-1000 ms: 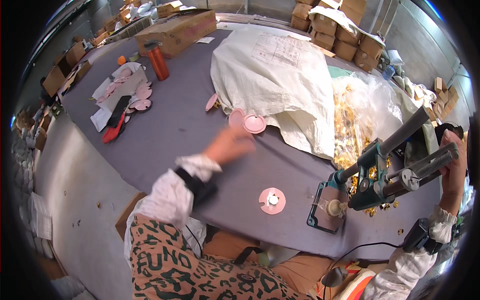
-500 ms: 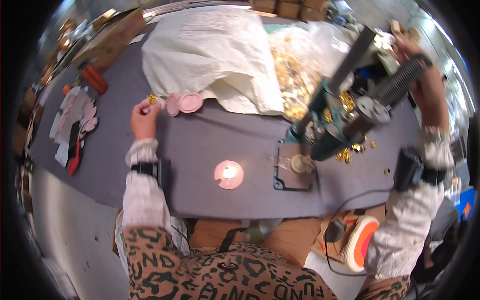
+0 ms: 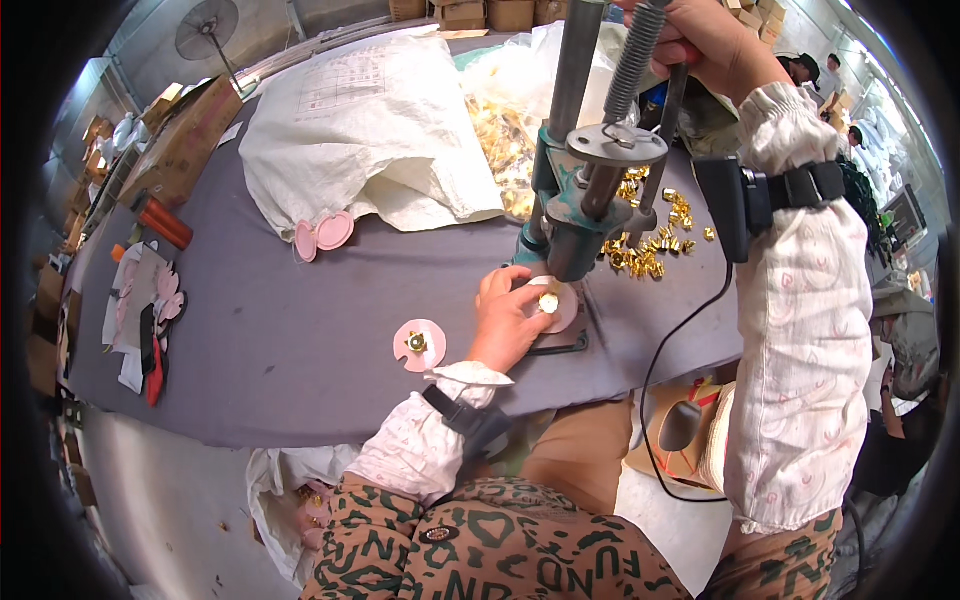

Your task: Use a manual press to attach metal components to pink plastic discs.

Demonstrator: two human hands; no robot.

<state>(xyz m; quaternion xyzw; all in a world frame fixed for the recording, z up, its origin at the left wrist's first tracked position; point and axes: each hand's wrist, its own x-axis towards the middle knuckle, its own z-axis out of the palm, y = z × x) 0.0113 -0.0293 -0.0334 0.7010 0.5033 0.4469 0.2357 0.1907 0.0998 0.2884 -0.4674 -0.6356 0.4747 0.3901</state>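
Observation:
My left hand (image 3: 508,318) pinches the edge of a pink disc (image 3: 567,312) with a shiny gold piece on it, low at the base of the green hand press (image 3: 573,235). The press ram hangs just above the disc. My right hand (image 3: 715,45) is raised and closed round the top of the press lever (image 3: 673,110), where a bit of red shows between the fingers. On the cloth, left of my left hand, lies another pink disc (image 3: 404,357) with a notch and a gold fitting in its middle.
A white woven sack (image 3: 350,130) lies at the back, with pink discs (image 3: 334,231) at its mouth. Gold fittings (image 3: 640,255) are scattered right of the press. Orange cylinder (image 3: 166,222) and red-handled tool (image 3: 155,375) sit at the left. A black cable (image 3: 665,365) hangs from my right wrist.
My left hand has come from the sack's mouth to the press base with a pink disc and gold piece. My right hand still works at the lever's top. The whole view has shifted.

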